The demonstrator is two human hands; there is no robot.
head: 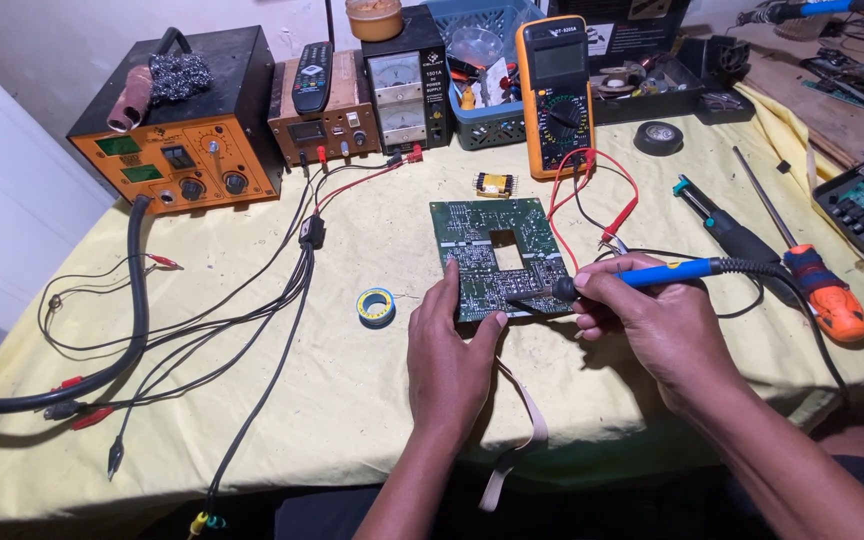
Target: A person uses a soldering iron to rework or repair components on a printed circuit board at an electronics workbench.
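Green circuit board (497,258) lies flat on the yellow cloth (352,400) at the centre of the frame, solder side up. My left hand (449,352) presses its lower left corner, fingers together and flat, fingertips on the edge. My right hand (652,320) pinches the blue-handled soldering iron (642,278) like a pen — its tip touches the board near the lower right edge. To do this joint well, I judge I should keep the board pinned, hold the tip steady on one pad, and keep my fingers clear of it. The solder reel (376,306) sits just left of the board — within reach.
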